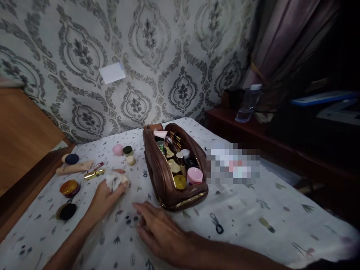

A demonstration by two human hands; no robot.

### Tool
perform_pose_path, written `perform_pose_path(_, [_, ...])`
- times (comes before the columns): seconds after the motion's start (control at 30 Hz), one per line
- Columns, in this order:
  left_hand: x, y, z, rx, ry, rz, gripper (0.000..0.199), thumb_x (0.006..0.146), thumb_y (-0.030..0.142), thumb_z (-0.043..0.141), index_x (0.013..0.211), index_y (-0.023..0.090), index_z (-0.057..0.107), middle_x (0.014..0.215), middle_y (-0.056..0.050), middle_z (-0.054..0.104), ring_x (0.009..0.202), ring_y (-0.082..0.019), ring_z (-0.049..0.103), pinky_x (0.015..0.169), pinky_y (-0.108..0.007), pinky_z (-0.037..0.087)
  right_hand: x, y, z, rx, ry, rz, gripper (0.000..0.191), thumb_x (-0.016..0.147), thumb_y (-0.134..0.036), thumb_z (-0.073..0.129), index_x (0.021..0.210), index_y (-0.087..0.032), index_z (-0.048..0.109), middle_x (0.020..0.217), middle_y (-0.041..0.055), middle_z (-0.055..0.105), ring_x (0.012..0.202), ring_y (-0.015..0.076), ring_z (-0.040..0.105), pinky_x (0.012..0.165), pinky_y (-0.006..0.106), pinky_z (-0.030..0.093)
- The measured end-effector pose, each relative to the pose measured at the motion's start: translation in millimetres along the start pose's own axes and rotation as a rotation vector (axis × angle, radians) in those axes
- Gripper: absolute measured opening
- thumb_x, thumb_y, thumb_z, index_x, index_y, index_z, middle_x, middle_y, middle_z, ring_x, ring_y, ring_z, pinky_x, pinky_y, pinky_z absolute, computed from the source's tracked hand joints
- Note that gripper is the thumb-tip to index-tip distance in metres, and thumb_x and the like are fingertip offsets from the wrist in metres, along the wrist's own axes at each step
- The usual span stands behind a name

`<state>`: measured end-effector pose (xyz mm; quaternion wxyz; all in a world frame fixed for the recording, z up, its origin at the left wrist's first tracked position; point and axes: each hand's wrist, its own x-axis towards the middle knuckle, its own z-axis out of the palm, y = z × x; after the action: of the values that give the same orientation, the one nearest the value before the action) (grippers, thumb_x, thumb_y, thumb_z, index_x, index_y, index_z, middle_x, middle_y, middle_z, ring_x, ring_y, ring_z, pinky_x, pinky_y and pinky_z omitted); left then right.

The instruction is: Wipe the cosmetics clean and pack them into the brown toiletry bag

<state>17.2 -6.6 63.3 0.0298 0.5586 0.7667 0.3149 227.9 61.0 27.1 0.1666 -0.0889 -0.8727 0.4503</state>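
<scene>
My left hand (105, 195) is closed on a crumpled white cloth or tissue (114, 181), just above the bed sheet. My right hand (161, 230) hovers over the sheet in front of the bag, its fingers loosely bent and apart, with nothing visible in them. A brown leather cosmetic bag (153, 168) stands unzipped, filled with jars, tubes and a pink-lidded pot (195, 175). Beyond my left hand sit a pink ball-shaped item (118, 150), a dark-lidded jar (128, 151) and a small cream-coloured jar (130, 160). A gold tube (94, 174) lies left of the cloth.
On the left lie a beige tube (74, 167), a dark blue round lid (71, 159), an amber jar (69, 188) and a black-topped round container (66, 212). A blurred-out patch (233, 163) lies right of the bag. A clear bottle (249, 103) stands on the dark red ledge.
</scene>
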Motion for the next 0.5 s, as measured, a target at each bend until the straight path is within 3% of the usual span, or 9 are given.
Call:
perform_pose_path(0.07, [-31.2,12.3,-1.3,0.009,0.015,0.088,0.026,0.091,0.035,0.054,0.113,0.021,0.056,0.105,-0.005,0.068,0.097,-0.022,0.066,0.084,-0.033,0.055,2.8,0.7,5.8,0.330,0.030,0.092,0.050,0.090,-0.028,0.051,0.138,-0.015,0.046,0.114,0.0120,0.062,0.095,0.0199,0.059,0.088,0.037,0.050])
perform_pose_path(0.13, [-54.9,16.9,1.2,0.024,-0.004,0.286,0.030,0.091,0.031,0.053,0.120,0.024,0.054,0.104,-0.006,0.068,0.092,-0.020,0.068,0.077,-0.029,0.057,7.2,2.3,11.4,0.748,-0.002,0.161,0.046,0.088,-0.036,0.053,0.131,-0.017,0.053,0.104,0.0086,0.064,0.083,0.0169,0.060,0.074,0.031,0.052])
perform_pose_path(0.23, [-71.8,12.3,10.0,0.104,-0.004,0.468,0.043,0.093,0.036,0.049,0.135,0.027,0.048,0.108,-0.009,0.066,0.091,-0.021,0.069,0.068,-0.027,0.058,11.7,3.9,14.2,1.181,-0.055,0.255,0.042,0.080,-0.039,0.062,0.116,-0.017,0.064,0.089,0.0040,0.064,0.071,0.0134,0.059,0.064,0.026,0.049])
perform_pose_path(0.37, [-75.0,2.6,25.9,0.221,0.016,0.590,0.045,0.097,0.043,0.040,0.140,0.030,0.046,0.116,-0.011,0.066,0.104,-0.024,0.066,0.076,-0.031,0.059,10.2,4.4,5.3,1.266,-0.040,0.291,0.031,0.075,-0.031,0.068,0.103,-0.018,0.070,0.079,-0.0006,0.060,0.074,0.0123,0.057,0.071,0.025,0.047])
perform_pose_path(0.5, [-83.3,-1.4,41.2,0.287,0.024,0.611,0.049,0.094,0.028,0.051,0.141,0.038,0.047,0.122,-0.006,0.068,0.111,-0.024,0.066,0.081,-0.033,0.062,7.8,9.6,-5.2,1.234,-0.079,0.246,0.032,0.075,-0.021,0.066,0.107,-0.019,0.069,0.088,-0.0004,0.060,0.085,0.0126,0.056,0.084,0.027,0.045])
